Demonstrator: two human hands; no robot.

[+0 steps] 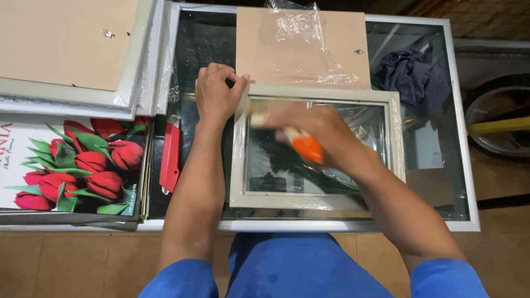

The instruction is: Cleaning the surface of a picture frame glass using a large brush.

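Both hands grip: left hand [216, 91] pinches frame [317, 149] corner, right hand [317, 135] clasps blurred, half-hidden orange-handled brush [305, 147]

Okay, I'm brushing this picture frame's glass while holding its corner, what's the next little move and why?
Probably sweep the brush in your right hand on across the frame toward its near left part. The brush sits over the upper glass, blurred mid-stroke, and your left hand pins the far left corner, so the frame looks steady.

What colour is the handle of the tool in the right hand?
Orange handle, held in the right hand over the pale picture frame; the head view shows it.
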